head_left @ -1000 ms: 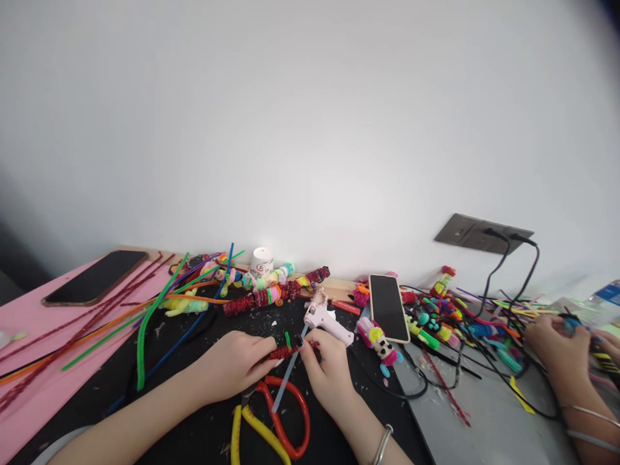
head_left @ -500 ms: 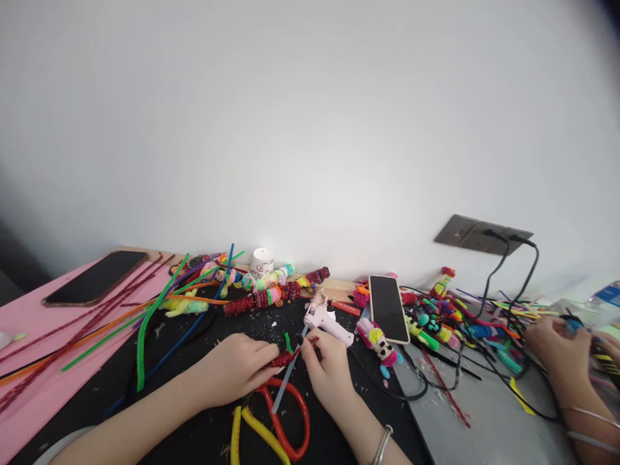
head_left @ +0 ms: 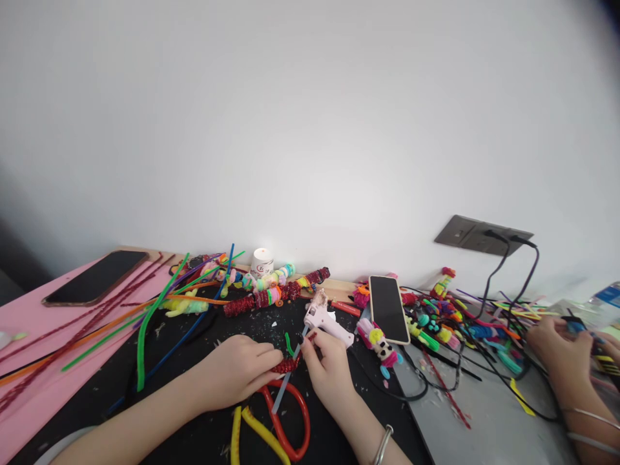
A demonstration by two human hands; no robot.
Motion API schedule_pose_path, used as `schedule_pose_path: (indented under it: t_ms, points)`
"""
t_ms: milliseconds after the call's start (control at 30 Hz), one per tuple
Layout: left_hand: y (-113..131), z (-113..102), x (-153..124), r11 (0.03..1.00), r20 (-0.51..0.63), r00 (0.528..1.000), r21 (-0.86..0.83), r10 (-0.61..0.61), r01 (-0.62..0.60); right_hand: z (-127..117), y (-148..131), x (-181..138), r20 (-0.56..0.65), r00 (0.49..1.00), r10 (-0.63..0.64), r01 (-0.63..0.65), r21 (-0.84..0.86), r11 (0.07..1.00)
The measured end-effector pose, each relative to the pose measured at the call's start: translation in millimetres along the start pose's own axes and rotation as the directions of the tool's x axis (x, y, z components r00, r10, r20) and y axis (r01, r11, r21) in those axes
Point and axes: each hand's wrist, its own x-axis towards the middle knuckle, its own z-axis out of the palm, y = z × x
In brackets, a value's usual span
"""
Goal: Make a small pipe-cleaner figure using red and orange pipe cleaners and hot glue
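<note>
My left hand is closed on a coil of dark red tinsel pipe cleaner. The loose end of that pipe cleaner is pinched between thumb and finger of my right hand, just to the right. A glue gun in pale pink lies behind my right hand, and its clear glue stick points back between my hands. Red-handled scissors and a yellow-handled tool lie below my hands. A short green piece of pipe cleaner rests just beyond the coil.
A white phone and a dark phone lie at either side. Long pipe cleaners spread on the left, finished colourful pieces along the wall. Cables hang from a wall socket. Another person's hand works at far right.
My right fingers have shifted slightly, pulling the red pipe cleaner end a little around the coil. My left hand has barely moved. The other person's hands at the right have turned slightly.
</note>
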Motion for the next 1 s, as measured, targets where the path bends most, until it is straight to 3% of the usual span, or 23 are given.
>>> schedule_pose_path:
  t_ms: [467,633,1000]
  points:
    - [0.1,-1.8,-1.8,0.996,-0.091,0.992,0.018,0.086,-0.084,0.3,-0.5,0.0,0.021,1.000,-0.007,0.008,-0.028,1.000]
    - [-0.2,-0.8,-2.6,0.995,-0.067,0.993,0.043,0.094,-0.091,1.1,-0.3,0.7,0.014,1.000,-0.004,0.004,-0.015,1.000]
    - [-0.9,-3.9,-2.3,0.961,-0.018,0.986,-0.227,-0.168,0.160,-5.7,-4.0,0.5,-0.091,0.995,-0.037,0.044,0.074,0.996]
